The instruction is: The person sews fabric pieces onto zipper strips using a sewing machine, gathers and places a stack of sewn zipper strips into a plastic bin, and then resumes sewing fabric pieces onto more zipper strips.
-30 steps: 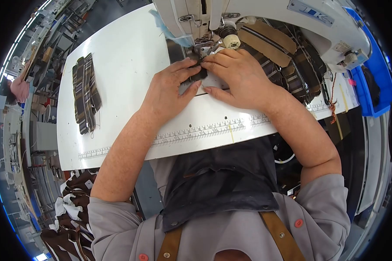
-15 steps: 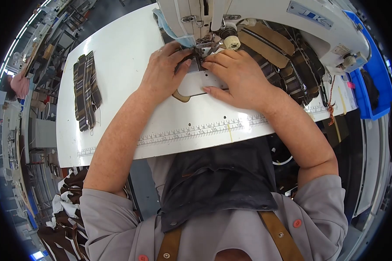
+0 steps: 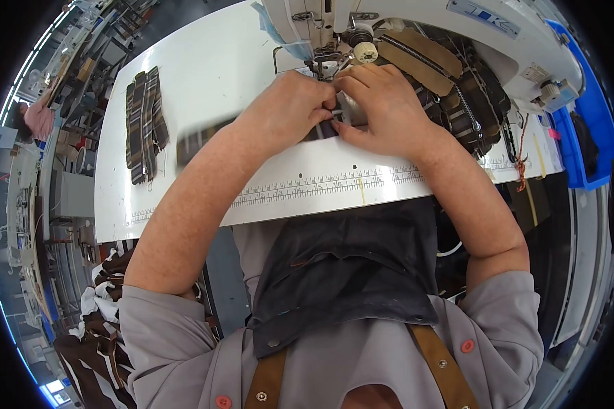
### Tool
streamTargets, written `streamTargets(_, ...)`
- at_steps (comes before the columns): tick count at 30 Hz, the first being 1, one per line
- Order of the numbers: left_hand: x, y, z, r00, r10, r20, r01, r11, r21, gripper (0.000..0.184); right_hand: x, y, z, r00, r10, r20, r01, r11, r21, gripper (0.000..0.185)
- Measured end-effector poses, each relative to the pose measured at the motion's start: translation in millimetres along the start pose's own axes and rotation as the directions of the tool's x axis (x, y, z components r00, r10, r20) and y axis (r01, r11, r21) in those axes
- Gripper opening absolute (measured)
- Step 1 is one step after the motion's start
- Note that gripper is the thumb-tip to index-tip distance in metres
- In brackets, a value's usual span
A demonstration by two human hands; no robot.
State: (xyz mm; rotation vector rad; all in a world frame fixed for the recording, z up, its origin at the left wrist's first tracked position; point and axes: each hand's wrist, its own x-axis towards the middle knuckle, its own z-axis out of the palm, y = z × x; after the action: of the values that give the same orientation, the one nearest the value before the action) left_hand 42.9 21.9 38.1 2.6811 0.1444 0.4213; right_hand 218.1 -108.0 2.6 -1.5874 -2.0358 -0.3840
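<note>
Plaid strip (image 3: 320, 131), end steadied.
Your left hand (image 3: 288, 109) pinches it; your half-curled right hand (image 3: 383, 109), grip unclear, probably aligns it.

Laid out on a table (image 3: 205, 82) around a sewing machine (image 3: 423, 13)
Just before the machine's needle, with both left hand (image 3: 290, 109) and right hand (image 3: 382, 105) at a cloth strip (image 3: 201, 140) trailing left beneath the left forearm; well left of the machine, with stacked cloth pieces (image 3: 145, 129); under its arm, with piled zipper pieces (image 3: 450, 92); nearer than the machine, with a ruler (image 3: 327, 192); right of it, with a bin (image 3: 580, 170).
</note>
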Motion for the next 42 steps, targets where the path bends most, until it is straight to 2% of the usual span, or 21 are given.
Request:
streamTargets(2, -1.6, -1.9, 9.1, 0.999, -0.037, -0.008, 0.037, 0.999, 0.006, 0.013, -0.6, -1.1, -1.9, 0.997, -0.005, -0.079, 0.007, 0.999, 0.035, 0.037)
streamTargets(4, -1.9, 2.5, 9.9, 0.997, -0.074, -0.016, 0.075, 0.997, 0.009, 0.012, -2.4, -0.9, -2.5, 0.997, -0.001, -0.075, 0.006, 0.998, 0.059, 0.035)
streamTargets(6, -3.8, 2.7, 6.3, 0.962, -0.273, -0.004, 0.272, 0.960, -0.072, 0.012, -4.3, 0.5, -0.2, 0.998, 0.002, -0.069, 0.004, 0.997, 0.083, 0.032)
streamTargets(8, -5.9, 4.9, 0.7, 0.888, -0.459, 0.038, 0.459, 0.879, -0.129, 0.011, -5.9, 2.5, 4.9, 0.996, -0.075, -0.038, 0.078, 0.992, 0.101, 0.029)
streamTargets(9, -10.2, -0.4, 2.6, 0.889, -0.457, 0.039, 0.458, 0.880, -0.129, 0.011, -5.8, 2.6, 4.4, 0.997, -0.073, -0.038, 0.076, 0.992, 0.100, 0.029)
streamTargets(11, -21.6, -16.8, 12.6, 0.955, -0.247, -0.163, 0.237, 0.968, -0.079, 0.012, -5.4, 1.1, 3.1, 0.998, -0.056, -0.016, 0.058, 0.992, 0.110, 0.028)
streamTargets(12, -24.6, -17.9, 15.6, 0.955, -0.247, -0.162, 0.237, 0.968, -0.080, 0.012, -5.0, 0.2, 3.3, 0.998, -0.055, -0.015, 0.056, 0.992, 0.110, 0.028)
streamTargets(14, -29.7, -19.8, 20.5, 0.953, -0.122, -0.278, 0.130, 0.991, 0.013, 0.016, -4.3, -1.4, 3.8, 0.999, -0.029, 0.021, 0.027, 0.994, 0.110, 0.033)
streamTargets(18, -27.2, -30.0, 18.2, 0.952, -0.182, -0.248, 0.177, 0.983, -0.043, 0.019, -1.7, -1.0, 4.9, 0.999, -0.029, 0.032, 0.026, 0.994, 0.109, 0.035)
streamTargets(27, -18.7, -50.2, 18.8, 0.950, -0.156, -0.269, 0.157, 0.987, -0.020, 0.020, 5.4, 0.1, 11.2, 0.998, -0.015, 0.067, 0.014, 1.000, 0.014, 0.041)
streamTargets(29, -18.5, -55.1, 20.4, 0.951, -0.106, -0.290, 0.099, 0.994, -0.041, 0.020, 5.2, 0.0, 12.9, 0.999, -0.024, 0.039, 0.024, 1.000, 0.014, 0.041)
streamTargets(33, -18.5, -52.1, 18.4, 0.963, -0.107, -0.246, 0.093, 0.993, -0.068, 0.021, 3.9, 0.8, 13.1, 1.000, -0.020, 0.024, 0.020, 1.000, 0.025, 0.042)
streamTargets(36, -24.1, -40.0, 21.3, 0.972, -0.055, -0.229, 0.048, 0.998, -0.034, 0.030, 3.5, 0.5, 12.3, 1.000, -0.029, 0.005, 0.029, 1.000, 0.005, 0.042)
streamTargets(38, -26.0, -33.1, 21.1, 0.976, -0.021, -0.218, 0.061, 0.983, 0.176, 0.040, 3.9, -0.2, 10.9, 1.000, -0.019, 0.018, 0.019, 1.000, 0.024, 0.044)
streamTargets(39, -25.7, -34.0, 22.2, 0.977, -0.017, -0.213, 0.056, 0.983, 0.177, 0.040, 3.6, -0.2, 11.1, 1.000, -0.014, 0.015, 0.013, 1.000, 0.023, 0.044)
streamTargets(41, -27.0, -36.2, 25.6, 0.974, -0.101, -0.203, 0.107, 0.994, 0.021, 0.044, 2.7, -0.6, 11.5, 1.000, -0.024, -0.002, 0.024, 1.000, 0.012, 0.044)
streamTargets(42, -27.1, -35.9, 26.0, 0.975, -0.098, -0.201, 0.105, 0.994, 0.022, 0.044, 2.4, -1.0, 11.9, 1.000, -0.021, -0.003, 0.021, 1.000, 0.012, 0.044)
